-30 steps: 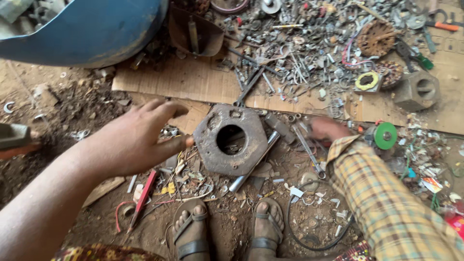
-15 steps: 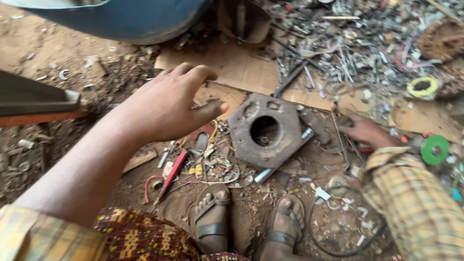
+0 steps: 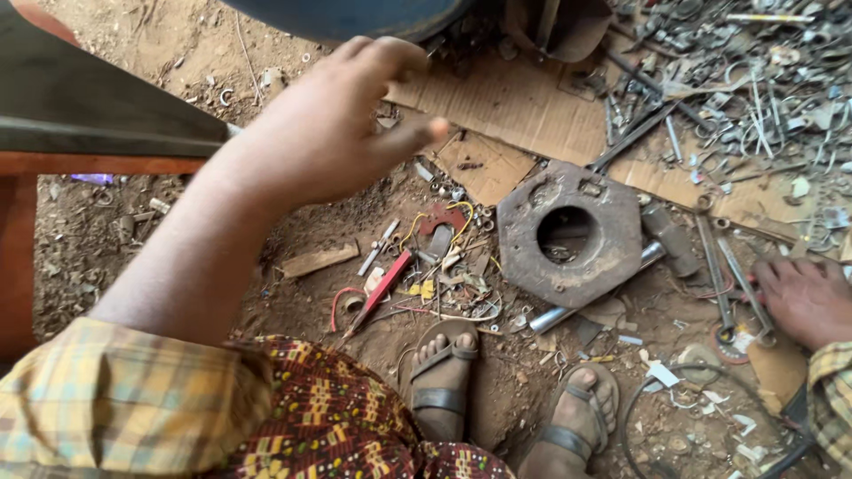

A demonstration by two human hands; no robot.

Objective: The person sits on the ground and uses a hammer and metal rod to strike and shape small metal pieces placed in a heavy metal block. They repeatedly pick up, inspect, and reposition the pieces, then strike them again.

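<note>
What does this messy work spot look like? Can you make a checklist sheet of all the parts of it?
Surface: bare dirt ground with flattened cardboard laid on it.
Job's things: rusty metal plate with a round hole lies flat on the ground; a metal rod sticks out from under it.
Clutter: red-handled tool, wrenches, and a heap of scrap metal bits.
Hands: left hand raised in the air, fingers loose, holding nothing; right hand rests on the ground by the wrenches.
Cables: yellow wire and black cable loop.
Surroundings: blue drum, wooden bench, sandalled feet.
</note>
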